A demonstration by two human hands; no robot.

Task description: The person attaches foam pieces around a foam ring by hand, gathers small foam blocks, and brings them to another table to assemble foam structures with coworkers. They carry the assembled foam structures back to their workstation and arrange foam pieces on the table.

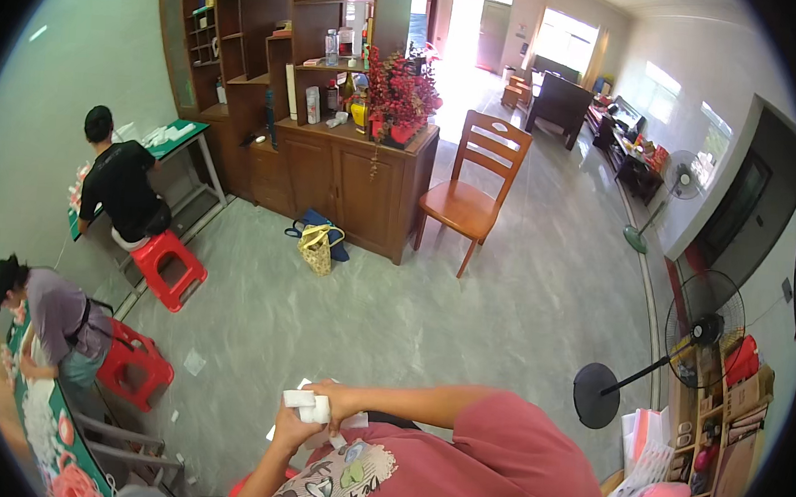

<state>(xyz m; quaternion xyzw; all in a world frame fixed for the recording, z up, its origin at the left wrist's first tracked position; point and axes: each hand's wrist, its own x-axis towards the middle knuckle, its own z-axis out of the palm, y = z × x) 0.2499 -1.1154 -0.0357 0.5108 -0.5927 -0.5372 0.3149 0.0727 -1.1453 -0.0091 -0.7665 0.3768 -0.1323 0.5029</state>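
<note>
In front of my red shirt, my two hands are together. My left hand (pixel 293 429) is closed around the lower side of some small white rolls (pixel 315 411), their material too small to make out. My right hand (pixel 340 398) is closed on the same bundle from the other side. A flat-ended white piece (pixel 299 398) sticks up at the top of it. More white pieces (pixel 357 420) show beneath and beside my hands, partly hidden by my right forearm.
At left, one person (pixel 57 314) and another (pixel 129 182) sit on red stools (pixel 171 266) at green-topped tables (pixel 175 138) bearing white pieces. A wooden chair (pixel 466 207) stands by the brown cabinet (pixel 374 197). A bag (pixel 316 251) lies on the floor. A black fan (pixel 597 395) stands right.
</note>
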